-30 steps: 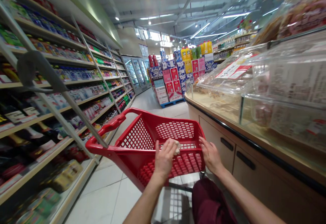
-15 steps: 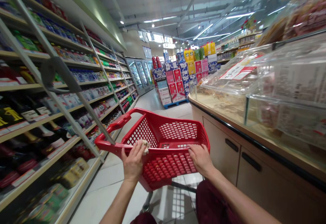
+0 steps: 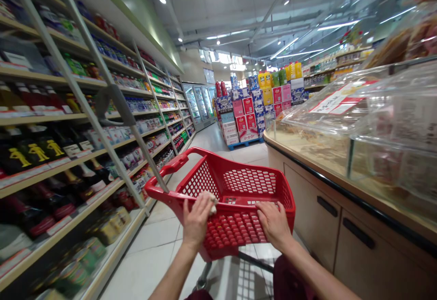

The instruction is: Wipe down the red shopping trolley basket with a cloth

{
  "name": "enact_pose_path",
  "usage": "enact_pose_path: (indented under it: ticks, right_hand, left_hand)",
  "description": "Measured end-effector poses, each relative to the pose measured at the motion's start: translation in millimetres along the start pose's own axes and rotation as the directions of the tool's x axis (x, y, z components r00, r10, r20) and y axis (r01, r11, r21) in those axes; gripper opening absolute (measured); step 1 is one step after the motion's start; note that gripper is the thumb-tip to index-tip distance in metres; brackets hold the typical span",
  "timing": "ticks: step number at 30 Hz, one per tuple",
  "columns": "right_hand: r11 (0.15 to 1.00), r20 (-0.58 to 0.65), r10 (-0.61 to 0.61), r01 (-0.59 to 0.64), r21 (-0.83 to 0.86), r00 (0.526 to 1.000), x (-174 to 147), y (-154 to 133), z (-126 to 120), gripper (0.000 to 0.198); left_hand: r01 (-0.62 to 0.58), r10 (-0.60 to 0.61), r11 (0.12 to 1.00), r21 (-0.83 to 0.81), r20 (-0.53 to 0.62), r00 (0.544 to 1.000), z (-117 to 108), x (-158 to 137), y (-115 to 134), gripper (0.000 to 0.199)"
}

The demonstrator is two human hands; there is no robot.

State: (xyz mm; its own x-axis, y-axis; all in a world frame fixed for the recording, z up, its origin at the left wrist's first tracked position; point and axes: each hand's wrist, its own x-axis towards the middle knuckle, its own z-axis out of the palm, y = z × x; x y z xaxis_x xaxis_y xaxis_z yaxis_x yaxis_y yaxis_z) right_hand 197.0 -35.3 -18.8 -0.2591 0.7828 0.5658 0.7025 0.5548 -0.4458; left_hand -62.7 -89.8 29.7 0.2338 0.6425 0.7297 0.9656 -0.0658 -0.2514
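A red plastic shopping cart (image 3: 235,225) stands sideways in front of me, its grille basket tilted a little in the view. Over its near rim, towards the handle end, lies my left hand (image 3: 198,222), closed on a crumpled pale cloth (image 3: 212,200) that pokes out past the fingers. My right hand (image 3: 275,225) grips the same rim nearer the basket's other end, its fingers curled over the edge and nothing else visible in it. A tall metal pole with a grey bracket (image 3: 116,104) rises from the cart's handle end.
Drink shelves (image 3: 102,150) line the left side of the aisle. At right, close by, is a wooden counter (image 3: 307,209) bearing clear plastic food packs (image 3: 341,99). Stacked boxes (image 3: 246,118) on a blue pallet and glass-door fridges (image 3: 198,102) stand further back.
The whole scene, with cart and hands, has shifted right in the view, and more of the left shelves shows. Both hands stay on the cart's rim.
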Motion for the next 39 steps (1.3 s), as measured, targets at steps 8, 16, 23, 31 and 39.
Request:
enact_pose_path:
  ticks: [8,16,23,31,39]
  right_hand:
    - [0.999,0.017,-0.045,0.045,-0.006,0.999,-4,5,1,0.034]
    - [0.999,0.058,-0.032,0.031,0.029,0.998,0,7,-6,0.037]
    - [0.996,0.003,-0.033,0.032,0.089,0.999,4,15,-12,0.039]
    - [0.992,-0.092,0.094,-0.086,0.089,0.991,1,42,-13,0.042]
    - [0.963,-0.1,0.161,-0.135,0.233,0.982,5,52,-21,0.047]
  left_hand:
    - [0.193,-0.19,0.978,0.075,-0.048,0.981,-3,5,-13,0.041]
    - [0.056,-0.054,0.996,-0.065,0.039,0.998,7,15,38,0.042]
    - [-0.081,0.095,0.98,-0.18,0.069,0.993,22,20,84,0.042]
    - [-0.025,0.032,0.969,-0.246,0.026,0.999,35,30,116,0.036]
    - [-0.137,0.138,0.958,-0.253,-0.015,0.99,57,44,173,0.03]
